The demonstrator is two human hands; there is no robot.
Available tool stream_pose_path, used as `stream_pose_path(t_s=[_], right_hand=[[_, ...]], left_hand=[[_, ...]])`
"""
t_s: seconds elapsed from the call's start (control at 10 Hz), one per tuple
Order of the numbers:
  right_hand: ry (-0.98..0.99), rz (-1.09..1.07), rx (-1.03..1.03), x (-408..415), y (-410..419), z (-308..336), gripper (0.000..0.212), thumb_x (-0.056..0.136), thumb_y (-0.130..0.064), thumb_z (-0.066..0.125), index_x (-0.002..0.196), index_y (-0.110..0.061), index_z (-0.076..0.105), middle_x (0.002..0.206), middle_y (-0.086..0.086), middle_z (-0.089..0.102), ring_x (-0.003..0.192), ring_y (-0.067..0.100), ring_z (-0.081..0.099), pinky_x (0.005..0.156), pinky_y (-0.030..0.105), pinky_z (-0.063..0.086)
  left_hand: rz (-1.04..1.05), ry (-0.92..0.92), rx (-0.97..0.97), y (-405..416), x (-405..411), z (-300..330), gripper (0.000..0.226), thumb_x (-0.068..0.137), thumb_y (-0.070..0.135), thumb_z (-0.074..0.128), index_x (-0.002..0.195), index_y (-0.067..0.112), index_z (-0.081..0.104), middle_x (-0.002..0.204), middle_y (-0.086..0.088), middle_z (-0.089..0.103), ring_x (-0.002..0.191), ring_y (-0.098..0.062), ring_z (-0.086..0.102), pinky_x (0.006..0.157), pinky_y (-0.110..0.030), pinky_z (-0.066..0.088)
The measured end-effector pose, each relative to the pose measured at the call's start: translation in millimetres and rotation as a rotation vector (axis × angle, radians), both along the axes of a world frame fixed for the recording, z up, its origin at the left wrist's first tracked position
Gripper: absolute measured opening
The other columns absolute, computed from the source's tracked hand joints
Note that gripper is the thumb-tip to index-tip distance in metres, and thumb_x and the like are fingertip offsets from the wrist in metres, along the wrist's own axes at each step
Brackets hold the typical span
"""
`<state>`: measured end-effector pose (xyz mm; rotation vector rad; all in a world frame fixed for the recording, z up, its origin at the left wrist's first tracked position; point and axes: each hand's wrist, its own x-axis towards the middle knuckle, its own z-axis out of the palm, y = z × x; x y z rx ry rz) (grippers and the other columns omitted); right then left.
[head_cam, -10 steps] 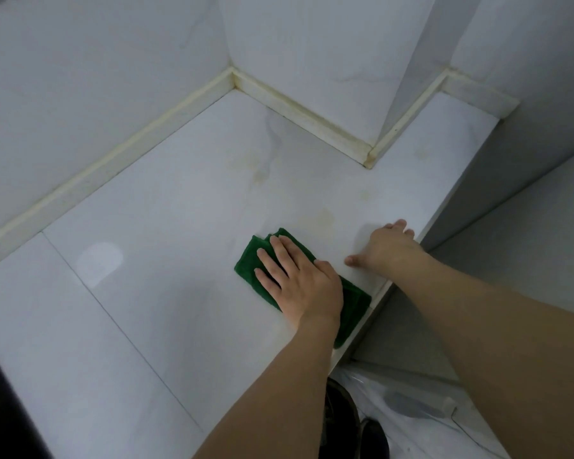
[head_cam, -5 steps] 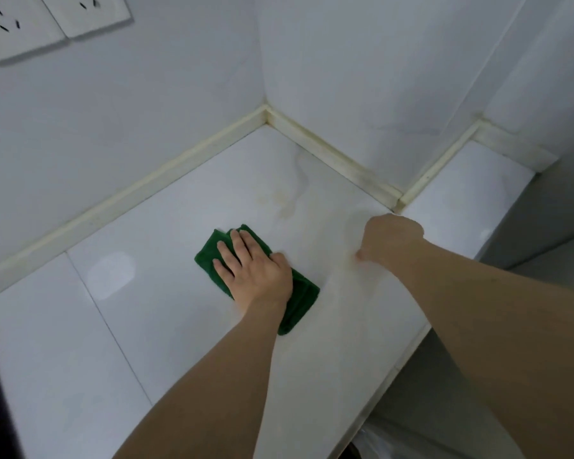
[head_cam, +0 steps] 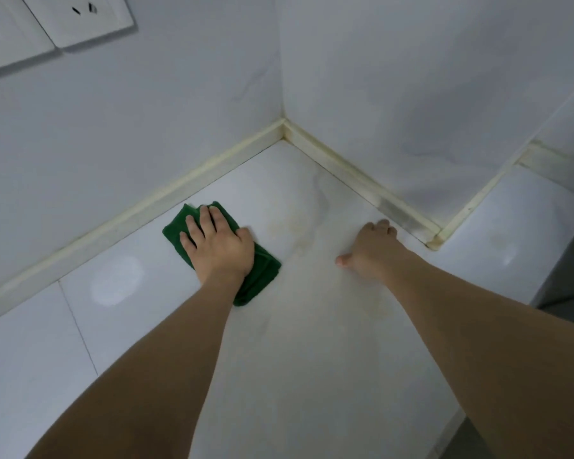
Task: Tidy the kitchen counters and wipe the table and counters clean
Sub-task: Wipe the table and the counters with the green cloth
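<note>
A folded green cloth (head_cam: 262, 273) lies flat on the white marble counter (head_cam: 312, 359), close to the back wall. My left hand (head_cam: 217, 246) presses down on it with straight, spread fingers and covers most of it. My right hand (head_cam: 370, 250) rests on the bare counter to the right of the cloth, near the yellowed wall trim, thumb out to the left; it holds nothing. Faint yellowish stains (head_cam: 295, 226) mark the counter between the two hands.
White tiled walls meet in a corner (head_cam: 283, 124) behind the counter. A wall pillar juts out at the right, its trim corner (head_cam: 436, 240) beside my right hand. Two wall sockets (head_cam: 80, 18) sit at the upper left. The counter's front edge (head_cam: 454, 422) drops off at lower right.
My left hand has pushed the cloth away from the front edge toward the back wall and to the left. My right hand has moved from the counter's edge further in, toward the pillar's trim.
</note>
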<state>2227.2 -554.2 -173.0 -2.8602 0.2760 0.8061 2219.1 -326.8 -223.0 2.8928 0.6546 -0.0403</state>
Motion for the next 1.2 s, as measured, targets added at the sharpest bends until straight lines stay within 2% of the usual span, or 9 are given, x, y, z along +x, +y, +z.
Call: stream_pose_path(t_s=[0.1,0.3,0.4,0.5,0.6,0.8,1.0,1.2], right_hand=[[0.03,0.018,-0.033,8,3,0,0.09,0.08,-0.05,0.069,0.141,0.003,0.029,0.145,0.023,0.022,0.133,0.037,0.029,0.105,0.044,0.039],[0.105,-0.003,-0.071,23,8,8,0.072,0.075,-0.049,0.075,0.127,-0.006,0.048,0.128,0.021,0.04,0.115,0.033,0.046,0.082,0.034,0.045],[0.083,-0.004,-0.057,24,9,9,0.073,0.075,-0.047,0.075,0.128,-0.005,0.048,0.134,0.024,0.043,0.122,0.034,0.046,0.093,0.035,0.044],[0.095,-0.019,-0.045,24,11,10,0.083,0.075,-0.046,0.076,0.136,-0.003,0.041,0.144,0.028,0.033,0.132,0.038,0.04,0.102,0.039,0.041],[0.103,-0.035,-0.029,23,9,7,0.088,0.073,-0.045,0.078,0.139,-0.004,0.038,0.148,0.03,0.024,0.133,0.041,0.037,0.102,0.042,0.043],[0.077,-0.061,0.005,21,9,5,0.09,0.078,-0.043,0.076,0.144,-0.002,0.031,0.151,0.027,0.019,0.138,0.04,0.028,0.106,0.046,0.04],[0.033,-0.084,0.033,17,5,-1,0.093,0.077,-0.044,0.075,0.143,0.002,0.029,0.15,0.025,0.017,0.139,0.038,0.024,0.11,0.045,0.035],[0.039,-0.115,0.017,22,8,-4,0.092,0.075,-0.042,0.078,0.141,0.001,0.031,0.148,0.025,0.019,0.137,0.038,0.025,0.107,0.046,0.037]], left_hand=[[0.006,0.006,-0.003,18,22,-1,0.069,0.094,0.042,0.02,0.154,0.012,0.005,0.162,-0.006,0.003,0.148,-0.03,-0.003,0.119,-0.049,-0.002],[0.009,0.013,-0.004,27,41,2,0.07,0.094,0.043,0.02,0.154,0.012,0.004,0.162,-0.006,0.003,0.148,-0.03,-0.003,0.119,-0.049,-0.003],[0.003,0.011,0.003,27,41,2,0.07,0.094,0.043,0.021,0.154,0.011,0.005,0.162,-0.007,0.003,0.147,-0.03,-0.003,0.119,-0.05,-0.002],[0.002,0.005,0.006,29,42,1,0.07,0.094,0.043,0.021,0.154,0.011,0.005,0.162,-0.007,0.004,0.147,-0.031,-0.003,0.119,-0.05,-0.002],[0.0,0.001,0.012,28,42,0,0.07,0.094,0.043,0.02,0.154,0.011,0.005,0.161,-0.007,0.004,0.147,-0.031,-0.003,0.119,-0.05,-0.002],[-0.006,0.011,0.013,28,41,2,0.07,0.095,0.043,0.02,0.154,0.011,0.005,0.161,-0.008,0.004,0.147,-0.031,-0.002,0.119,-0.05,-0.002],[0.011,0.031,0.032,24,43,2,0.069,0.095,0.042,0.018,0.154,0.01,0.004,0.162,-0.008,0.003,0.147,-0.032,-0.003,0.119,-0.049,-0.003],[0.009,0.04,0.036,16,53,2,0.069,0.094,0.043,0.016,0.154,0.009,0.005,0.162,-0.005,0.002,0.146,-0.036,-0.003,0.118,-0.052,-0.003]])
